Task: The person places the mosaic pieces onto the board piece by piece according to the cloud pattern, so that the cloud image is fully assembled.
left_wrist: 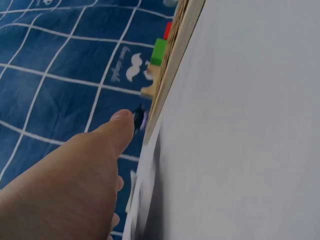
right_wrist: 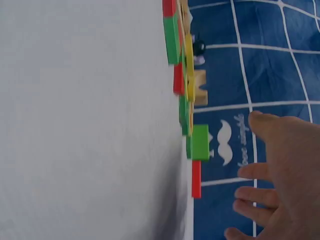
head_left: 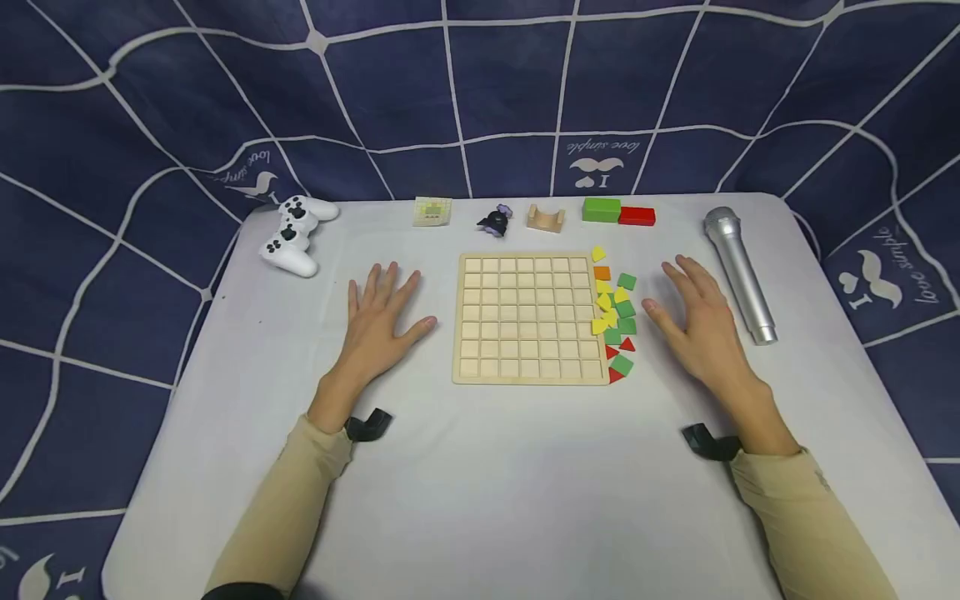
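Pale wood catches the eye first: a gridded wooden board (head_left: 530, 319) lies flat around the middle of the white desk (head_left: 480, 500), its little square cells bare. Both hands rest palm-down on the desk on either side of it. The left hand (head_left: 381, 312) lies just off the board's left edge with fingers straight and spread, holding nothing; from the left wrist view only its thumb (left_wrist: 120, 125) shows, stretched out toward the board's edge. The right hand (head_left: 697, 317) lies flat too, fingers relaxed and slightly apart, gripping nothing, its thumb pointing at a loose heap of small coloured tiles (head_left: 615, 312) in yellow, green, orange and red that hugs the board's right edge; whether the thumb touches them I cannot tell. A silver microphone (head_left: 741, 275) lies just beyond that hand, toward the desk's right edge. Along the far edge sit a white game controller (head_left: 294, 235) near the far left corner, then a small pale-green square card (head_left: 432, 211), a small dark figurine (head_left: 493, 221), a wooden arch block (head_left: 545, 218), and a green block (head_left: 602, 209) touching a red block (head_left: 637, 216). Behind the desk hangs a dark blue cloth (head_left: 480, 83) with white lines.
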A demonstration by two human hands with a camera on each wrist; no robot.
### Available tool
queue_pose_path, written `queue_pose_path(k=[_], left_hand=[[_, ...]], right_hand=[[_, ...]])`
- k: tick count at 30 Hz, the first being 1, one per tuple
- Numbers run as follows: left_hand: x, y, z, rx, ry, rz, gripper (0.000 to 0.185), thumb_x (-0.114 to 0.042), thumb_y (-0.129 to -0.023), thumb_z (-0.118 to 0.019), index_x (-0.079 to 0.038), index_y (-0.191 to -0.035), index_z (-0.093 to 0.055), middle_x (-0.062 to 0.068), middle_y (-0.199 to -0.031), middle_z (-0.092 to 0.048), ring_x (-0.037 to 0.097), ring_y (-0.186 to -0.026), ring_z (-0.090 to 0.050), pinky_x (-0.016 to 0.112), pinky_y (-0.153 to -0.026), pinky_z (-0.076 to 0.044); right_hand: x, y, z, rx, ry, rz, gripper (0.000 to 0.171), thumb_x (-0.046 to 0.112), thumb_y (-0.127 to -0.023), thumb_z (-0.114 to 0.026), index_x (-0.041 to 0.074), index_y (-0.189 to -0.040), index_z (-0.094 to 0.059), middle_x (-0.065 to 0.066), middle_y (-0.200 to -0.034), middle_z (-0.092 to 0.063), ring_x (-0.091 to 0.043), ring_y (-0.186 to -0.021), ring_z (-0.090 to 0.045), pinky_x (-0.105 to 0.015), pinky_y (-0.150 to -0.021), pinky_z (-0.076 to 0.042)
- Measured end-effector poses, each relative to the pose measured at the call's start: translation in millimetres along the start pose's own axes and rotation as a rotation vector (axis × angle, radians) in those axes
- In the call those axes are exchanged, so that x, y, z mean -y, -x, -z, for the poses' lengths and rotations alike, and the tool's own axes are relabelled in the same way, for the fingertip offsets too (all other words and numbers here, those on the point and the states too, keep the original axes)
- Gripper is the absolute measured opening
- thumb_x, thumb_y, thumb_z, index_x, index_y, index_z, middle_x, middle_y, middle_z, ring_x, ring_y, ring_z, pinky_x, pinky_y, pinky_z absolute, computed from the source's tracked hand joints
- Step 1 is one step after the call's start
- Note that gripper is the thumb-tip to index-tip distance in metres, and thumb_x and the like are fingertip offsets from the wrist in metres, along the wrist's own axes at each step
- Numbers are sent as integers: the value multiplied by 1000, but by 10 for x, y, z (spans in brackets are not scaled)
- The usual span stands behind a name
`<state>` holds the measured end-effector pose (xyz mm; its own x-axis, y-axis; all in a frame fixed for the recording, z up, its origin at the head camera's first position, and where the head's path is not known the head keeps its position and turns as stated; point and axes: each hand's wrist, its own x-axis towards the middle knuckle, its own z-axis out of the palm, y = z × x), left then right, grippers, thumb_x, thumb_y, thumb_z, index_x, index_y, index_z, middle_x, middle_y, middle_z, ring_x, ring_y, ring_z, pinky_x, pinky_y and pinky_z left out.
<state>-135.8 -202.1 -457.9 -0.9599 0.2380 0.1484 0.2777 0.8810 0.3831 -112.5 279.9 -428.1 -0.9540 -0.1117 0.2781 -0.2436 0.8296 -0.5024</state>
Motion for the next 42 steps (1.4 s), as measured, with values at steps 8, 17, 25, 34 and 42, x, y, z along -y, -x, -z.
queue_pose_path(k=[8,17,25,34,42], left_hand=[[-370,-102,-226,104,18,-111,86,-65,-98,-62,-26,-168,-32,11,-177,-18,36,-165,-3,58,-133,7],[-614,-134,-383,143,42,-215,91,-65,-95,-65,-20,-167,-32,13,-177,-18,36,-165,-6,54,-134,2],[-693,-141,-418,148,79,-179,90,-64,-98,-62,-19,-169,-28,13,-178,-12,32,-166,-5,42,-136,-2],[-693,-162,-390,130,80,-162,90,-62,-98,-62,-18,-168,-28,8,-178,-15,30,-166,-6,42,-136,-6],[-668,-143,-373,139,81,-155,91,-63,-98,-62,-18,-169,-27,9,-177,-15,30,-166,-5,42,-136,-5]], right_hand=[[99,-59,-124,-25,-60,27,50,25,-100,-72,2,-143,-62,-22,-141,-62,-40,-136,-51,-63,-112,-43],[233,-260,-303,36,-111,54,35,15,-92,-83,-3,-121,-75,-19,-107,-76,-34,-103,-60,-44,-87,-44],[309,-394,-361,99,-101,31,31,8,-85,-89,-5,-111,-78,-20,-103,-77,-32,-99,-63,-43,-84,-46],[344,-508,-380,113,-95,67,31,7,-82,-91,-1,-110,-79,-13,-99,-77,-25,-88,-71,-37,-77,-56],[460,-641,-405,155,-98,88,30,6,-83,-89,1,-111,-79,-11,-97,-74,-24,-86,-68,-40,-80,-57]])
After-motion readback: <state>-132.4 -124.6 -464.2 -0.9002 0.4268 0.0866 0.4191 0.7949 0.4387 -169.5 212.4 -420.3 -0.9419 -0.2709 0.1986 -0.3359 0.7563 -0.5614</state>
